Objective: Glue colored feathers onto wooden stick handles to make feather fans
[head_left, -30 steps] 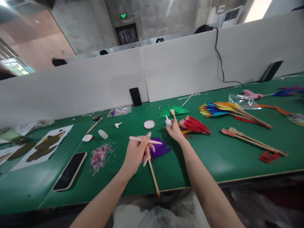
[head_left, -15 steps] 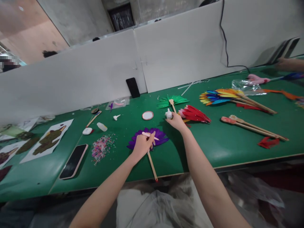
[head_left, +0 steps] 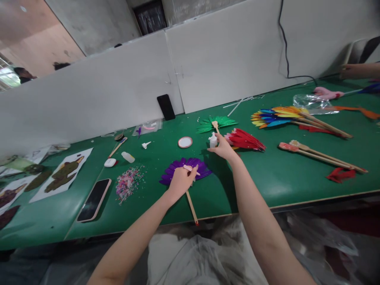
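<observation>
My left hand [head_left: 181,182] is closed around a slim pale pink tool [head_left: 191,170], over a fan of purple feathers [head_left: 170,174]. From the fan a flat wooden handle [head_left: 192,208] points toward me. My right hand [head_left: 223,148] grips a small white nozzle bottle [head_left: 213,141], to the right of the purple fan. Left of that bottle lies a round white dish [head_left: 185,142] with a reddish rim. Just beyond my right hand is a green feather fan [head_left: 227,122], and a red feather bundle [head_left: 245,139] is beside it.
Multicoloured sequins or beads [head_left: 128,184] lie in a loose pile at left, near a phone [head_left: 94,200] and a small white bottle [head_left: 128,157]. A dark phone [head_left: 166,107] leans on the white partition [head_left: 118,79]. Colourful feather fans [head_left: 276,116] occupy the right; another person's hand [head_left: 353,71] is far right.
My right hand and the white bottle have shifted slightly, the bottle now a little higher above the table. My left hand still holds the pink tool over the purple feathers. The view has shifted slightly.
</observation>
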Tool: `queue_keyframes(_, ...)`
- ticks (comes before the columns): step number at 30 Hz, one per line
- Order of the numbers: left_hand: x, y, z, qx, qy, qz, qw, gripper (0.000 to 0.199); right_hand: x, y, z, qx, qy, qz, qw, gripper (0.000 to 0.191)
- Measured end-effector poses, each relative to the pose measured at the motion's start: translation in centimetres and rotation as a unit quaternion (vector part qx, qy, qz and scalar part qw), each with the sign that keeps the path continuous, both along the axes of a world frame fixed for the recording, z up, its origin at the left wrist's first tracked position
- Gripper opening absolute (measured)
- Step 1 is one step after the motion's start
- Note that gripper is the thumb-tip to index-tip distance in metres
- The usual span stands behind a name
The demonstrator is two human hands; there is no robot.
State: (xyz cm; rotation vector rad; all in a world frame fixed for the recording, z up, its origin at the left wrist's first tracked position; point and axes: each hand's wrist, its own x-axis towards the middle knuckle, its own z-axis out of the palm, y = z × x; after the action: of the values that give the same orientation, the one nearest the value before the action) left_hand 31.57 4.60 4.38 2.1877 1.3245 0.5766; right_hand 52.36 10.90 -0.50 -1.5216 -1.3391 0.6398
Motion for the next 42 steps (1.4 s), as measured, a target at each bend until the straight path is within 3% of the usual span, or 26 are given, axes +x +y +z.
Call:
queue_keyframes(5,0.1,0.0,0.0,0.022,0.015,0.005,1.000,0.048,-0.9,-3.8,1.5,0.076,-0.031,-0.063,0.995,0.078)
queue_keyframes(8,0.2,0.1,-0.1,0.028,0.024,0.010,0.999,0.049,-2.0,-7.1,1.8,0.200,-0.064,-0.123,0.970,0.061)
queue_keyframes(10,0.3,0.1,-0.1,0.031,0.030,0.012,0.999,0.048,-2.9,-9.1,1.5,0.224,-0.079,-0.141,0.961,0.047)
queue_keyframes(17,0.5,0.4,-0.2,0.031,0.057,0.012,0.998,0.049,-5.1,-13.6,0.0,0.172,-0.134,-0.043,0.975,0.030)
queue_keyframes(25,0.7,0.6,-0.1,0.018,0.079,0.019,0.996,0.052,-6.5,-15.4,0.3,0.096,-0.220,0.031,0.970,0.039)
queue_keyframes(33,0.8,0.8,-0.3,0.018,0.090,0.028,0.995,0.051,-8.2,-16.3,0.0,0.035,-0.278,0.036,0.959,0.043)
queue_keyframes(42,0.8,0.6,-0.1,0.013,0.091,0.026,0.995,0.053,-8.5,-16.8,-0.3,0.029,-0.295,0.001,0.955,0.042)
